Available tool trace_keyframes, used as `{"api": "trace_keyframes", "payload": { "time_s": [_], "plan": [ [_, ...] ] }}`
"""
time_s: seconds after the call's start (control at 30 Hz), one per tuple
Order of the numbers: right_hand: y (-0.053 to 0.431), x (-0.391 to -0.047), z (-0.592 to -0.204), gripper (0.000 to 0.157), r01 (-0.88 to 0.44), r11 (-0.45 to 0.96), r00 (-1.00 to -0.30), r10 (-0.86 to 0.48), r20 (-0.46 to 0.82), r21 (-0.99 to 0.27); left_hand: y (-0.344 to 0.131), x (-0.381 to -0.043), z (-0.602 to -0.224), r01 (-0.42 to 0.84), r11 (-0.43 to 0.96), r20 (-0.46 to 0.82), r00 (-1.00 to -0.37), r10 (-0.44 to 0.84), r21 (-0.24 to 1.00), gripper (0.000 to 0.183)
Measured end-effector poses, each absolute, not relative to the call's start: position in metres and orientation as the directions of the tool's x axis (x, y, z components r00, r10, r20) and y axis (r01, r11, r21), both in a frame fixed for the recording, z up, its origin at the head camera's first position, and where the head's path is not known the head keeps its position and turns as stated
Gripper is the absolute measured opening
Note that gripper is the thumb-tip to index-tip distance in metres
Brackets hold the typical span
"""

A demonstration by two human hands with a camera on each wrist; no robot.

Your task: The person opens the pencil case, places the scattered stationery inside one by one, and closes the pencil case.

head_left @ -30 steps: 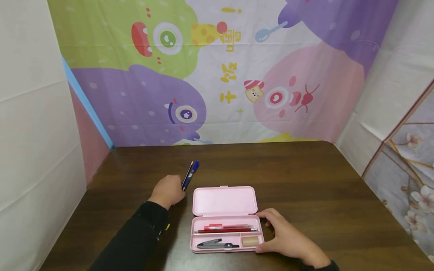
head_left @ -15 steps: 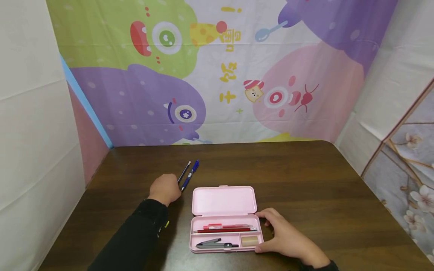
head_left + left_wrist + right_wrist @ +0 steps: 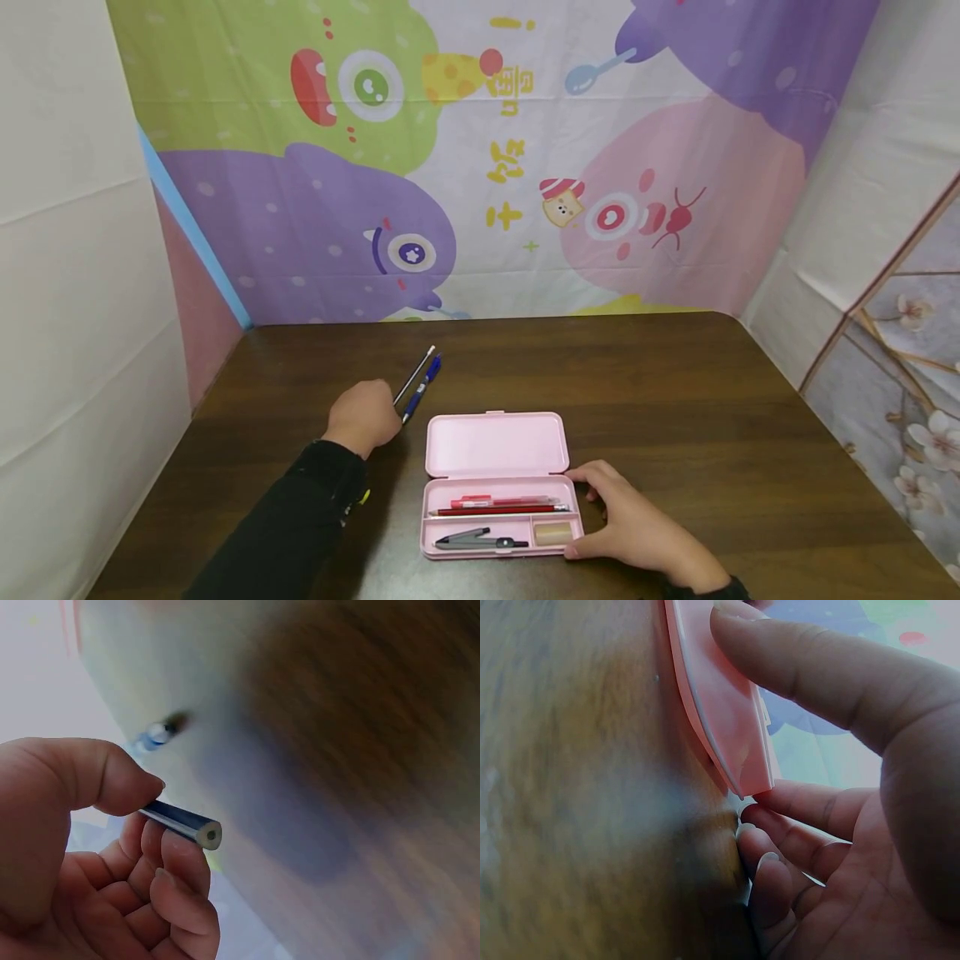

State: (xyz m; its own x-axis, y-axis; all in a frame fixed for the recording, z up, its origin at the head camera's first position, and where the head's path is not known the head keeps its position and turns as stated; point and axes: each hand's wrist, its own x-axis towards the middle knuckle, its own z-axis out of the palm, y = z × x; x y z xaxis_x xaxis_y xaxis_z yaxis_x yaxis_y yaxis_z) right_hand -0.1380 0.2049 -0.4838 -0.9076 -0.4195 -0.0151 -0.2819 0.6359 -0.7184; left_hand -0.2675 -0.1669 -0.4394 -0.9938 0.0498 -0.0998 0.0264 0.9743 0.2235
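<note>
My left hand (image 3: 363, 417) pinches a dark pencil (image 3: 180, 823) between thumb and fingers. Its flat, unsharpened end with the lead core faces the left wrist camera, and its pale-tipped far end points up and right in the head view. Just right of it a blue pen (image 3: 422, 387) lies on the table. My right hand (image 3: 626, 521) grips the right end of an opened pink pencil case (image 3: 498, 446), thumb on the near corner, fingers at the hinge side. Inside the case lie a red pen (image 3: 487, 502), a red pencil (image 3: 498, 511), grey compasses (image 3: 480, 542) and a tan eraser (image 3: 553, 534).
The brown wooden table (image 3: 675, 417) reaches back to a cartoon-printed cloth (image 3: 495, 275). White cloth (image 3: 82, 333) hangs along the left side, and a flower-patterned panel (image 3: 915, 400) stands at the right.
The pencil has moved apart from the blue pen, first leftward, then a little up and right at its far end. My left hand has shifted slightly left. The right hand and case stay put.
</note>
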Motion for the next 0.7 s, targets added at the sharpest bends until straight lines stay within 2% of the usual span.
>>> {"api": "trace_keyframes", "payload": {
  "time_s": [0.47,0.7],
  "plan": [
    [0.206,-0.138,-0.483,0.083,-0.29,0.635,-0.909,-0.417,-0.002,-0.716,-0.147,-0.233,-0.433,0.05,0.891,-0.017,-0.998,0.065,0.452,0.016],
    [0.206,-0.137,-0.481,0.082,-0.302,0.618,-0.902,-0.431,0.008,-0.726,-0.126,-0.206,-0.43,0.091,0.865,0.025,-0.996,0.09,0.493,0.019]
  ]
}}
